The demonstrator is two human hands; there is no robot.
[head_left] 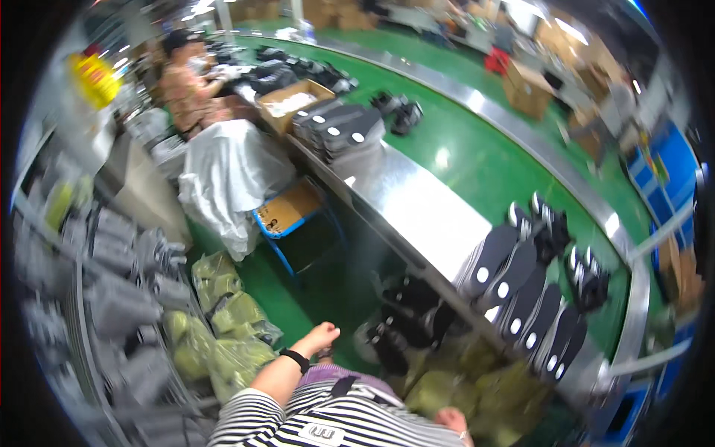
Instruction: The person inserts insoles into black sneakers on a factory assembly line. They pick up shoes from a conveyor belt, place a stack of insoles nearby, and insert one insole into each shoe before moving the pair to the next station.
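My left hand (322,337), with a black band on its wrist, is raised in front of my body. Its fingers are curled in and nothing shows in them. Low at the right, my right hand (451,420) hangs near green plastic-wrapped bundles (500,391); its fingers are blurred, so their state is unclear. Neither hand touches the metal workbench (417,197). Stacks of black insoles (514,298) with white oval marks lie along the bench's near right end. More black insoles (339,128) are piled at its far end, beside an open cardboard box (298,100).
Black sneakers (547,223) stand on the green conveyor belt (447,153). A blue-framed stool (290,208) and a draped silver sheet (231,175) are at the left. Racks of grey bundles (123,298) and yellow-green bags (223,313) line that side. A person (190,86) sits farther back.
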